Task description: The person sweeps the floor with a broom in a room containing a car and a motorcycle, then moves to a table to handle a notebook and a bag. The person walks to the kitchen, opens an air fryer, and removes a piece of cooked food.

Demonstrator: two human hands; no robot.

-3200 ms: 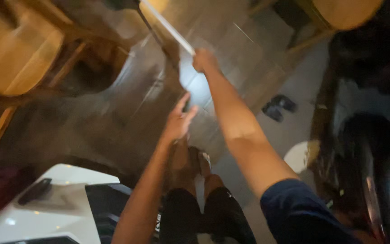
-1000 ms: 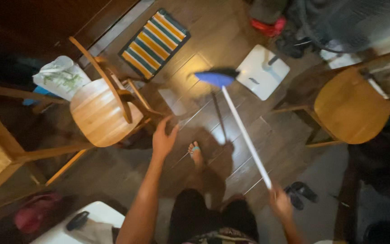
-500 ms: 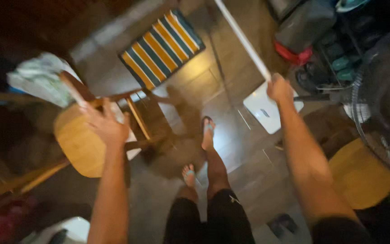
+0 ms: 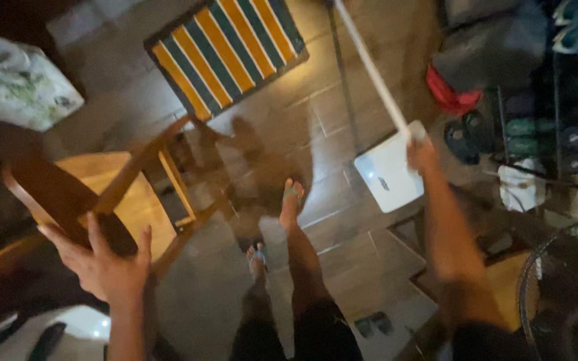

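My right hand (image 4: 421,155) grips the lower end of a long white broom handle (image 4: 371,67) that runs up and to the left, out of the top of the view. My left hand (image 4: 105,264) is spread open against the curved backrest of a wooden chair (image 4: 112,194) at the lower left. Whether the fingers close around the backrest is unclear through the blur. My bare legs and feet (image 4: 292,200) stand on the dark tiled floor between the two hands.
A striped mat (image 4: 225,50) lies at the top. A white flat scale-like object (image 4: 389,175) lies by my right hand. A white plastic bag (image 4: 15,87) is at left; shoes on a rack (image 4: 536,127) and a fan grille (image 4: 563,281) are at right.
The view has swung left and down. My left hand went from the air to the chair's backrest. My right hand carried the handle from low right to upper right.
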